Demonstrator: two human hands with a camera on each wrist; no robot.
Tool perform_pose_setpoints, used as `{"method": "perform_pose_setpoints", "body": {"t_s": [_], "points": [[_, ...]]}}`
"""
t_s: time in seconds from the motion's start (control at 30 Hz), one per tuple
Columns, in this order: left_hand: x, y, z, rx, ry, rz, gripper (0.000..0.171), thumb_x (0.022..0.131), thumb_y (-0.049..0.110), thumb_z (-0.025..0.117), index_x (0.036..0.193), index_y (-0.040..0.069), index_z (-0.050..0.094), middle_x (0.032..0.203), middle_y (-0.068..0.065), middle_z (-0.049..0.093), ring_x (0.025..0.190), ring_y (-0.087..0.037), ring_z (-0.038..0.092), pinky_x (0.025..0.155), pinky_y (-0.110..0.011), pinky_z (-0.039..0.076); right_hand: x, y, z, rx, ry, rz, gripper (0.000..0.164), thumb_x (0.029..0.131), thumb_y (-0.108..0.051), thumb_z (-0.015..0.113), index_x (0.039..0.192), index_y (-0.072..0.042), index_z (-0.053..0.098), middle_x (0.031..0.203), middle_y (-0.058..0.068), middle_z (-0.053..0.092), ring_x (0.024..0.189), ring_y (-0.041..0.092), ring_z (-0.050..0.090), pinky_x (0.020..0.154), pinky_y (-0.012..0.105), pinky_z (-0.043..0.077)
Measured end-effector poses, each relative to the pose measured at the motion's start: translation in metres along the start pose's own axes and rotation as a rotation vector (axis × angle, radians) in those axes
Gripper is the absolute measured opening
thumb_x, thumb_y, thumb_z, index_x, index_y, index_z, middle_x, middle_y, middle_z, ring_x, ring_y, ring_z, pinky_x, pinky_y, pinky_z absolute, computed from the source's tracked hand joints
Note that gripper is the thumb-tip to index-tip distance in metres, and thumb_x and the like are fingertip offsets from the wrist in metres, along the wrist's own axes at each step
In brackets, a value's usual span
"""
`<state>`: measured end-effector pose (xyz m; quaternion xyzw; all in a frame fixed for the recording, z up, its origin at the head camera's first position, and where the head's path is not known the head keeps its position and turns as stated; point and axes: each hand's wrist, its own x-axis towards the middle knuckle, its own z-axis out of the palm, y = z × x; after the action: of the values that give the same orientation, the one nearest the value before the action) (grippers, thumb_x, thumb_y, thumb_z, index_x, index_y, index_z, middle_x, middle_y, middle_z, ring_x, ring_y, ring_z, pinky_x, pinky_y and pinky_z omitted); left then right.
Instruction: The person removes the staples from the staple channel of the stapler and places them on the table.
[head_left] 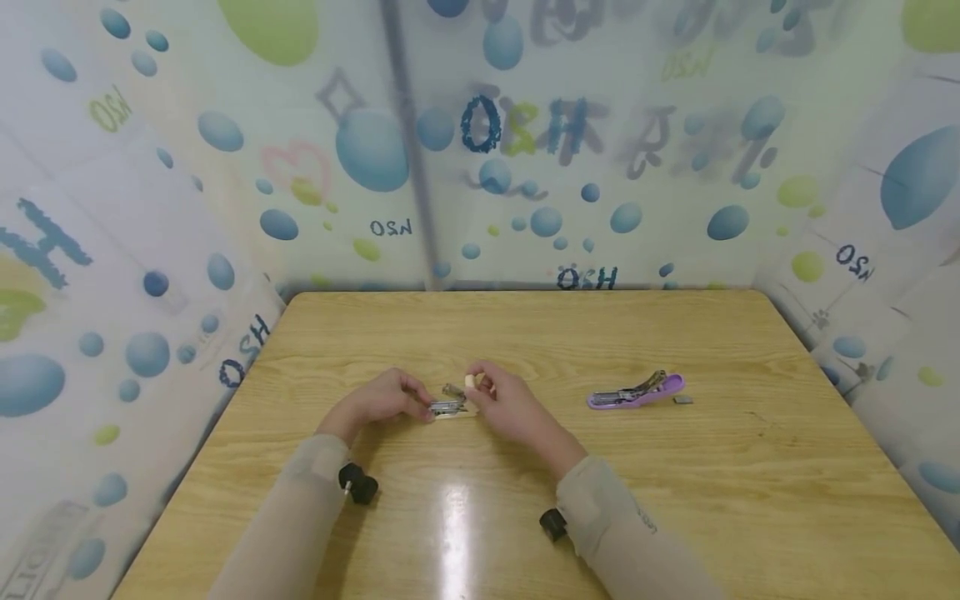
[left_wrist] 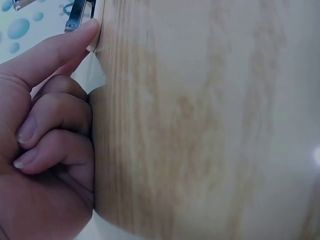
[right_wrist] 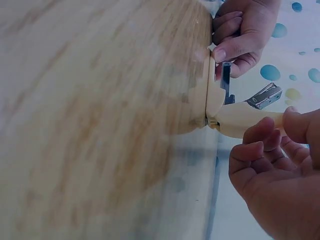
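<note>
A cream stapler (right_wrist: 234, 119) stands swung wide open on the wooden table, its base lying flat and its upper arm raised. With thumb and finger, my left hand (head_left: 386, 396) pinches the free end of the base, the other fingers curled against the table in the left wrist view. My right hand (head_left: 513, 406) pinches the tip of the raised upper arm between thumb and index finger. Between the hands, the metal staple channel (head_left: 447, 407) shows above the base. A metal piece (right_wrist: 266, 95) juts up from the upper arm.
To the right on the table (head_left: 480, 333) lies a purple stapler (head_left: 628, 401), also opened, with metal parts raised. A small grey strip (head_left: 682, 400), like staples, is beside its right end. Patterned curtain walls (head_left: 480, 208) stand behind and along both sides.
</note>
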<state>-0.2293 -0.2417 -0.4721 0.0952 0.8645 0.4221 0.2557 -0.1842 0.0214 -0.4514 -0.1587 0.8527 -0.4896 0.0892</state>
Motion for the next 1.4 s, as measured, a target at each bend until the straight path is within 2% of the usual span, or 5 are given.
{"method": "perform_pose_setpoints", "body": {"t_s": [0.5,0.77,0.93,1.13,1.4], "points": [[-0.001,0.0,0.002,-0.004,0.01,-0.018,0.02,0.085,0.021,0.088,0.099,0.01,0.08,0.084,0.007,0.072,0.059,-0.007,0.038,0.056,-0.022,0.036,-0.014,0.003,-0.008,-0.052,0.009,0.085,0.034,0.111,-0.019,0.057,0.144,-0.013,0.056,0.111,0.01,0.067,0.074,0.017,0.054,0.064,0.029,0.044],[-0.002,0.0,0.003,-0.002,0.008,0.003,0.02,0.085,0.022,0.088,0.099,0.01,0.08,0.089,0.007,0.075,0.062,-0.009,0.04,0.056,-0.023,0.037,-0.02,0.003,-0.014,-0.198,0.017,0.159,0.036,0.112,-0.021,0.056,0.148,-0.018,0.055,0.107,0.01,0.069,0.073,0.019,0.056,0.066,0.032,0.047],[-0.002,-0.001,0.002,-0.009,0.007,-0.001,0.019,0.085,0.021,0.088,0.098,0.01,0.08,0.089,0.006,0.074,0.063,-0.009,0.041,0.056,-0.023,0.038,-0.023,0.009,-0.017,-0.27,0.036,0.185,0.039,0.11,-0.016,0.058,0.149,-0.016,0.057,0.101,0.012,0.073,0.071,0.018,0.059,0.063,0.03,0.048],[-0.003,-0.001,0.002,-0.008,0.007,0.01,0.019,0.085,0.021,0.088,0.098,0.01,0.08,0.089,0.006,0.074,0.065,-0.01,0.042,0.057,-0.024,0.038,-0.025,0.01,-0.019,-0.243,0.056,0.179,0.04,0.109,-0.017,0.059,0.149,-0.015,0.059,0.092,0.01,0.07,0.069,0.018,0.058,0.062,0.03,0.047],[-0.004,-0.003,0.004,-0.002,0.019,0.02,0.02,0.085,0.021,0.088,0.098,0.009,0.08,0.092,0.004,0.073,0.067,-0.011,0.043,0.058,-0.024,0.038,-0.028,0.012,-0.019,-0.208,0.068,0.177,0.041,0.11,-0.019,0.059,0.15,-0.016,0.059,0.091,0.01,0.07,0.071,0.018,0.058,0.064,0.031,0.047]]}}
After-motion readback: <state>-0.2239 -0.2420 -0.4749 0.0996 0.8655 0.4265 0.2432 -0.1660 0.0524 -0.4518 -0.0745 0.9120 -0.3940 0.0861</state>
